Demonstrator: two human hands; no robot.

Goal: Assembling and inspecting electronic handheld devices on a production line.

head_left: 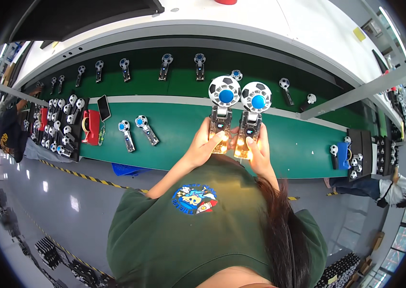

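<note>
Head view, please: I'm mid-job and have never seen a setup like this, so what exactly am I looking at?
There is no machine here: the left grip and right grip are a person's own bare hands. The single picture comes from a wide fisheye camera on that person's head, looking down, so straight edges bend near the rim.

Each hand holds one football-topped device: the left device and the right device, side by side, lower ends glowing orange.

On the green table, to the left, lie two similar devices, a dark flat panel and a red item. Beyond is a row of more devices.
</note>
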